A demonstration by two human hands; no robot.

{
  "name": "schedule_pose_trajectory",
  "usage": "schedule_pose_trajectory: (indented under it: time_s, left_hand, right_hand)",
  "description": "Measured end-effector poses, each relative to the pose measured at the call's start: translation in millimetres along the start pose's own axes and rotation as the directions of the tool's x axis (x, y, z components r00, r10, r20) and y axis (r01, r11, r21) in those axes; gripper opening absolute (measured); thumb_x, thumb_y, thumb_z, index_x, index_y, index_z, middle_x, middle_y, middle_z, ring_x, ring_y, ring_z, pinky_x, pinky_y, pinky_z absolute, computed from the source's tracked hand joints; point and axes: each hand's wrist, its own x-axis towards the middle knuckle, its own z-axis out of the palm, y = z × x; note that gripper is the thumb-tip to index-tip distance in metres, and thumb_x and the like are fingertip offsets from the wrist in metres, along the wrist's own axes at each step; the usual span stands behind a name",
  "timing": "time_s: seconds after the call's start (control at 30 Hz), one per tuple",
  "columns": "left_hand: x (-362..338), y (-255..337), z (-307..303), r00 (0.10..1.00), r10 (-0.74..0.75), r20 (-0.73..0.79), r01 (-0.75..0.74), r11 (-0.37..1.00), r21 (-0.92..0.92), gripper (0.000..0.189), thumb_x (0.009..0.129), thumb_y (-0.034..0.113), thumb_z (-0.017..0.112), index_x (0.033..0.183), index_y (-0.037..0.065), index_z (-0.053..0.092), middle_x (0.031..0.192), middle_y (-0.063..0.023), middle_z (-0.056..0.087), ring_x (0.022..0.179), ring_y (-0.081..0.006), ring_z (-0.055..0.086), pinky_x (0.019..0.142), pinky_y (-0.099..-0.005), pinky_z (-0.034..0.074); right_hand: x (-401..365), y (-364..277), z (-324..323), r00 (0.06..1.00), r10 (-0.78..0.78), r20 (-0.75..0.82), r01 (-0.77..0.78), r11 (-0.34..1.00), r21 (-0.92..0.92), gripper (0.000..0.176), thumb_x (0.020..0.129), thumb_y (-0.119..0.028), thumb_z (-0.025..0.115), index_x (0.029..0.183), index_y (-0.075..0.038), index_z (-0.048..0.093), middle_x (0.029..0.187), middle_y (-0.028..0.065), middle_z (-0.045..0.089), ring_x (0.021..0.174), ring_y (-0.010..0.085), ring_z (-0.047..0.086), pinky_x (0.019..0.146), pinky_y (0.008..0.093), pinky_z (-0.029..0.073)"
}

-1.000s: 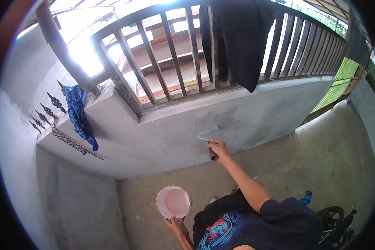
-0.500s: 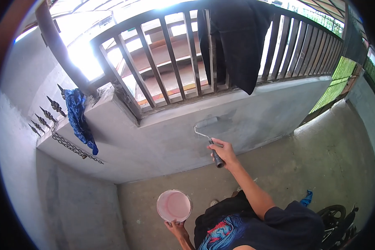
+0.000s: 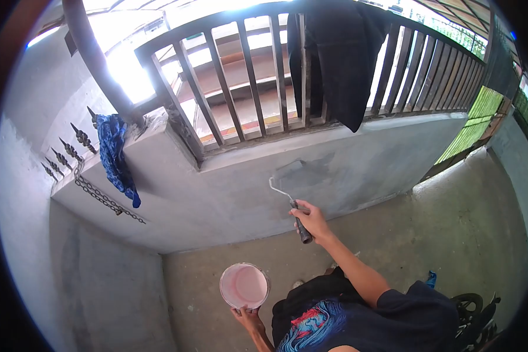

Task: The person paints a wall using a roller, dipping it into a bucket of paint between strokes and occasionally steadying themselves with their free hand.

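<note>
My right hand (image 3: 312, 222) is wrapped round the black handle of a paint roller (image 3: 302, 230). The roller's bent wire frame reaches up to the low grey wall (image 3: 234, 196), where its head blends in with a darker, damp-looking patch (image 3: 317, 172). Lower down, my left hand (image 3: 248, 318) grips a round bucket (image 3: 224, 287) by its near side, fingers at the rim. Pinkish-white shows inside the bucket, which is held over the floor in front of my body.
Along the wall's top runs a slatted railing (image 3: 255, 88) with a black cloth (image 3: 346, 64) draped over it. A blue cloth (image 3: 112, 155), metal spikes (image 3: 82, 138) and a chain (image 3: 102, 202) are at the left. A wheeled vehicle (image 3: 481, 317) stands at the lower right.
The roller head has shifted slightly left and down along the wall, and my right hand has dropped a little with it. The bucket stays in my left hand. The view has tilted slightly.
</note>
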Motion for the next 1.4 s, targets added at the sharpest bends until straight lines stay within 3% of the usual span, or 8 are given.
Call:
schedule_pose_trajectory:
  time_s: [0.1,0.33,0.53,0.73,0.93,1.07,1.2,1.4]
  left_hand:
    - [-1.0,-0.3,2.3,1.000,-0.006,-0.018,0.006,1.000,-0.021,0.049,0.081,0.004,0.047,0.127,0.009,0.031,0.127,-0.0184,0.043,0.110,-0.0350,0.054,0.081,-0.0503,0.055]
    - [-0.7,11.6,3.6,0.999,0.029,-0.041,-0.030,0.999,-0.041,0.049,0.081,0.004,0.047,0.128,0.008,0.031,0.128,-0.0188,0.043,0.110,-0.0344,0.053,0.080,-0.0519,0.055]
    - [2.2,17.1,-3.5,0.990,0.069,-0.125,-0.074,0.997,-0.038,0.048,0.082,0.003,0.047,0.127,0.008,0.032,0.129,-0.0184,0.042,0.110,-0.0356,0.054,0.081,-0.0511,0.055]
    - [-9.1,25.7,9.5,0.982,0.120,-0.145,-0.119,0.993,0.021,0.045,0.085,0.012,0.048,0.129,0.010,0.035,0.128,-0.0179,0.044,0.111,-0.0353,0.054,0.083,-0.0471,0.054]
    - [-6.7,21.4,24.8,0.982,0.111,-0.153,-0.113,0.994,-0.002,0.043,0.087,0.013,0.049,0.128,0.011,0.036,0.130,-0.0164,0.044,0.112,-0.0348,0.053,0.084,-0.0473,0.053]
    - [-6.4,22.0,42.6,0.983,0.093,-0.157,-0.101,0.994,-0.042,0.051,0.081,0.004,0.046,0.129,0.009,0.031,0.130,-0.0189,0.039,0.114,-0.0365,0.050,0.082,-0.0502,0.054]
    - [-14.2,24.3,60.2,0.983,0.164,-0.082,-0.166,0.986,-0.014,0.042,0.090,0.015,0.048,0.129,0.011,0.036,0.131,-0.0157,0.043,0.116,-0.0336,0.051,0.087,-0.0495,0.052]
    - [-22.9,18.9,65.2,0.977,0.140,-0.162,-0.150,0.988,-0.049,0.052,0.082,0.003,0.046,0.131,0.008,0.029,0.131,-0.0197,0.040,0.115,-0.0371,0.050,0.083,-0.0538,0.054]
  right_hand:
    - [3.6,1.8,11.8,0.984,0.169,0.053,-0.175,0.973,0.150,0.041,0.088,-0.014,0.061,0.123,0.006,0.051,0.087,0.0078,0.063,0.057,0.0121,0.055,0.046,0.0262,0.046]
    - [18.7,0.9,57.8,0.996,0.088,0.031,-0.092,0.981,0.171,0.026,0.090,-0.013,0.059,0.105,0.007,0.056,0.083,0.0065,0.059,0.056,0.0116,0.054,0.045,0.0273,0.047]
    - [79.1,48.1,52.2,0.962,0.270,0.039,-0.271,0.932,0.239,0.008,0.083,-0.004,0.057,0.082,0.004,0.059,0.068,0.0089,0.057,0.054,0.0165,0.057,0.044,0.0295,0.046]
    - [81.3,52.4,49.8,0.965,0.260,0.032,-0.262,0.962,0.072,0.014,0.087,-0.006,0.057,0.091,0.007,0.057,0.075,0.0097,0.057,0.057,0.0164,0.056,0.045,0.0310,0.048]
    - [56.5,1.5,48.4,0.979,0.165,0.119,-0.179,0.976,0.127,0.015,0.086,-0.007,0.058,0.091,0.007,0.058,0.075,0.0088,0.058,0.058,0.0166,0.057,0.046,0.0319,0.049]
    - [110.7,76.3,49.5,0.946,0.314,0.073,-0.320,0.943,0.089,0.011,0.085,-0.005,0.057,0.083,0.006,0.058,0.071,0.0092,0.059,0.057,0.0162,0.058,0.048,0.0301,0.049]
    - [122.3,87.2,39.6,0.943,0.321,0.088,-0.322,0.947,-0.003,0.012,0.085,-0.005,0.057,0.084,0.007,0.059,0.073,0.0102,0.060,0.055,0.0166,0.058,0.047,0.0309,0.049]
    - [46.0,-22.7,30.1,0.970,0.205,0.133,-0.218,0.971,0.095,0.020,0.088,-0.013,0.057,0.091,0.007,0.060,0.073,0.0056,0.059,0.052,0.0125,0.055,0.045,0.0275,0.045]
